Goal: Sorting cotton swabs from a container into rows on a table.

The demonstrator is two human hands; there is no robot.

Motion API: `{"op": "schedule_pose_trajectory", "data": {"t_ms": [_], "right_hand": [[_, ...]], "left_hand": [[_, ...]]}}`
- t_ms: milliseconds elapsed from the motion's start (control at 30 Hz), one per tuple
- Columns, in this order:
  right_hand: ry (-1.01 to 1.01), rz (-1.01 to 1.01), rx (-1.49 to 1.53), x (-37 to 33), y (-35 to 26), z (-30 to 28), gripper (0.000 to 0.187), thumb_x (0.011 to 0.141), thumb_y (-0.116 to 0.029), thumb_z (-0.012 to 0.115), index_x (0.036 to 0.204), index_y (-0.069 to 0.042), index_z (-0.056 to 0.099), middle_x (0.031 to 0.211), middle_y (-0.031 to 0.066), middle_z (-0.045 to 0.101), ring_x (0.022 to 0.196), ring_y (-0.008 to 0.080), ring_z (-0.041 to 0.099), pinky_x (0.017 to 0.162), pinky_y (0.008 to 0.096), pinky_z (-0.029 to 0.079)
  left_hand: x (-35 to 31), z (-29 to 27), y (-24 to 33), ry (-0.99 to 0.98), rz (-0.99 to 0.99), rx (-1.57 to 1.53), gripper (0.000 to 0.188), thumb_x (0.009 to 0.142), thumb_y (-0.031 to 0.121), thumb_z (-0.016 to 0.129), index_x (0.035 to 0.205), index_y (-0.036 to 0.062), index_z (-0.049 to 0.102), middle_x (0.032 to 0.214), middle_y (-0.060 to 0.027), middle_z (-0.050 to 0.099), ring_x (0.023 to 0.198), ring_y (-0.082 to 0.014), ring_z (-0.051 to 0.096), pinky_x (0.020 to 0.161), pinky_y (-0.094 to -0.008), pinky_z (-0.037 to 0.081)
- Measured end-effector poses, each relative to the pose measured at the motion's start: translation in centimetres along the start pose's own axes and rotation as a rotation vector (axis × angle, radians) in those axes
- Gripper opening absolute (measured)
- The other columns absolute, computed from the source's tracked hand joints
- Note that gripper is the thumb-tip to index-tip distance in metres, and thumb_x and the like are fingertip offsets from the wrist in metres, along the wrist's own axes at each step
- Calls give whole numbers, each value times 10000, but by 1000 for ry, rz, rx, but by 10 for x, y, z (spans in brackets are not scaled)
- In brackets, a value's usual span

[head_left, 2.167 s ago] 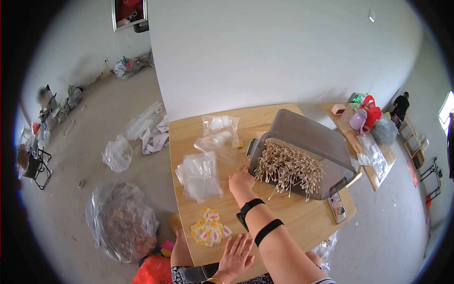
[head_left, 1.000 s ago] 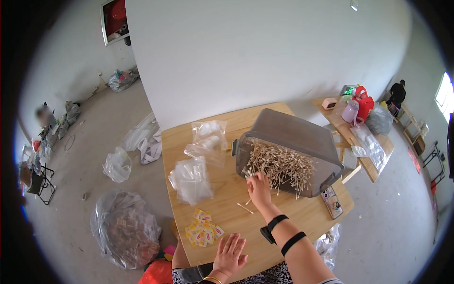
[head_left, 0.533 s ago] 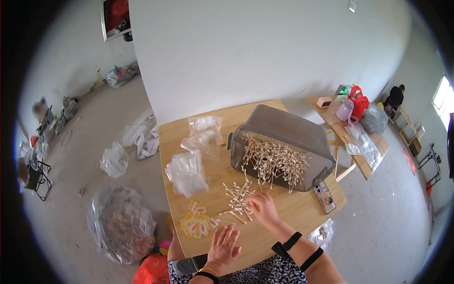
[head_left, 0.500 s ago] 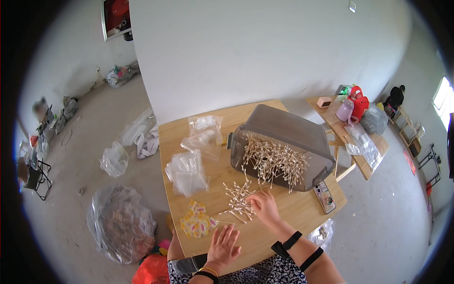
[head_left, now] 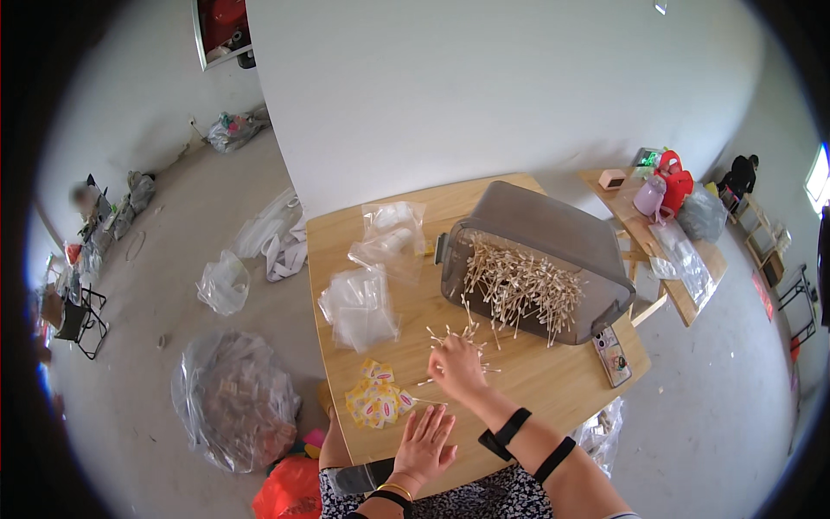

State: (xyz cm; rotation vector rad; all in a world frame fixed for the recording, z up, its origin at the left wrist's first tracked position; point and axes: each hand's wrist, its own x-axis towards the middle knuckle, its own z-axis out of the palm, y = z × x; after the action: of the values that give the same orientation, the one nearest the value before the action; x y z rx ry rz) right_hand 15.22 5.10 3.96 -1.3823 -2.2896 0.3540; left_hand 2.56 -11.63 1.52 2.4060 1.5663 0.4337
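Loose cotton swabs (head_left: 469,331) lie in a small pile on the wooden table (head_left: 536,398). Over this pile is my right hand (head_left: 456,368), its fingers curled down among the swabs and partly hidden; swab ends stick out around it. My left hand (head_left: 422,445) rests flat near the table's front edge, fingers stretched, with a single swab (head_left: 428,401) just beyond its fingertips. Left of that swab sit several small yellow-and-white printed paper pieces (head_left: 377,400). A grey plastic bin (head_left: 536,212) tipped on its side opens toward me, with a heap of swabs (head_left: 523,285) inside.
Clear plastic bags (head_left: 359,307) are stacked at the table's left. A phone (head_left: 612,356) lies beside the bin. On the floor at left stands a large filled plastic bag (head_left: 233,402), near a red bag (head_left: 290,491). A side table (head_left: 692,298) at right carries more items.
My right hand has moved left across the loose swab pile and now covers much of it. The left hand stays flat in about the same place. The whole view has shifted slightly.
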Motion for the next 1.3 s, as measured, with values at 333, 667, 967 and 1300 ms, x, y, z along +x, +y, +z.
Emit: {"op": "schedule_pose_trajectory", "data": {"t_ms": [333,667,967,1300], "right_hand": [[-150,-15,-61,-59,4,-22,154,804,-210,755,886,-125,656,1059,82,550,1100,297,515,954,449,420],[150,20,-94,33,48,-15,295,815,-238,762,1058,-139,627,1156,102,565,1151,327,513,963,450,426],[-80,188,-43,11,43,18,247,823,-276,761,953,-124,616,1087,104,586,1109,326,540,949,462,426],[-292,-10,208,-47,4,-6,193,850,-220,728,1013,-123,695,1135,51,603,1137,306,522,1010,440,405]], "left_hand": [[-1,-4,-2,-9,20,-10,635,943,413,571,1481,92,466,1558,-71,418,1486,-239,321,1235,-548,152],[2,-1,0,27,32,30,654,912,410,612,1472,101,477,1539,-46,442,1463,-224,360,1225,-533,195],[3,-4,1,-8,30,48,655,928,411,585,1488,101,449,1549,-58,424,1470,-236,345,1230,-539,179],[-1,-1,-3,7,28,24,629,934,417,578,1464,98,465,1436,-77,498,1417,-257,401,1226,-554,188]]}}
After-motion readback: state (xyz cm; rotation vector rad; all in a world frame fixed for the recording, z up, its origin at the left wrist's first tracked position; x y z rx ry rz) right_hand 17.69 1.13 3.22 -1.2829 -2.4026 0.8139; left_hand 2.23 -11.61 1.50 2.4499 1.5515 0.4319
